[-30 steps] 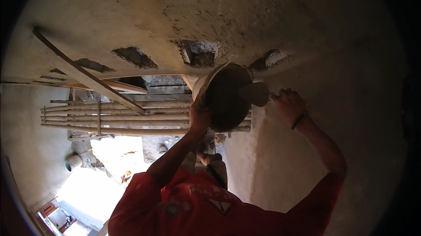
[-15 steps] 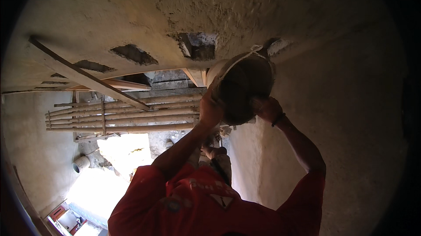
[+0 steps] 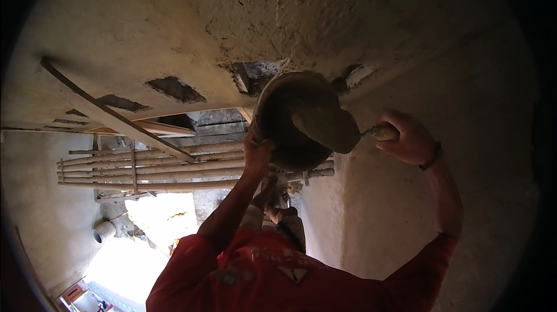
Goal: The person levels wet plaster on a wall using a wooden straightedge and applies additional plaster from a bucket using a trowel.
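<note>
A round, mortar-stained bucket [image 3: 297,80] hangs tilted in front of me, its dark mouth facing up toward me. My left hand [image 3: 258,155] is closed on the bucket's near left rim. To the right, my right hand [image 3: 411,139] is wrapped around the handle of a trowel [image 3: 328,126]. The trowel's broad grey blade lies over the bucket's mouth and right rim. Whether the blade carries mortar is hard to tell in the dim light, and the bucket's contents are in shadow.
A rough plastered wall [image 3: 325,16] with several ragged holes stands ahead. At left, a wooden plank [image 3: 116,118] slants against it above a platform of round poles [image 3: 174,164]. Far below lies a cylindrical container [image 3: 104,232]. Another plastered wall [image 3: 406,213] rises on my right.
My right hand has pulled away rightward from the bucket, bringing the trowel into clear view. The bucket has shifted left and turned its mouth more toward me, still in my left hand.
</note>
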Demonstrator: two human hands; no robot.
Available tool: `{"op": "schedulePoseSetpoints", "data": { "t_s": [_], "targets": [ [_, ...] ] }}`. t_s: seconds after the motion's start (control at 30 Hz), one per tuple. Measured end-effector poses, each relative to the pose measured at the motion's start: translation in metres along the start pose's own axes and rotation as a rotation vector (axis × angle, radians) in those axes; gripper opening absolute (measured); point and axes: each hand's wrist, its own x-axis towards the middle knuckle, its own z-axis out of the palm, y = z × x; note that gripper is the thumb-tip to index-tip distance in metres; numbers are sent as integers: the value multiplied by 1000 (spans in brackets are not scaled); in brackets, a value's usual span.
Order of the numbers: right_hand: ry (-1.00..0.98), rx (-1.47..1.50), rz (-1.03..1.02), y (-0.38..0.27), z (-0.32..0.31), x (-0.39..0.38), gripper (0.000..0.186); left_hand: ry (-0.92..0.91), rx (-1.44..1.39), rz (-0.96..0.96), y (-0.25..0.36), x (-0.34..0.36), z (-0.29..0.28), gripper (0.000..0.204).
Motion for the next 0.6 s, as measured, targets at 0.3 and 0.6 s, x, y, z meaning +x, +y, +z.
{"op": "schedulePoseSetpoints", "data": {
  "t_s": [0.3,0.6],
  "targets": [
    [316,-132,154,58,-101,33,40,-35,84,-26,-20,6,-9,61],
    [132,-351,136,9,-72,-32,35,-133,37,120,-5,-6,16,58]
  ]
}}
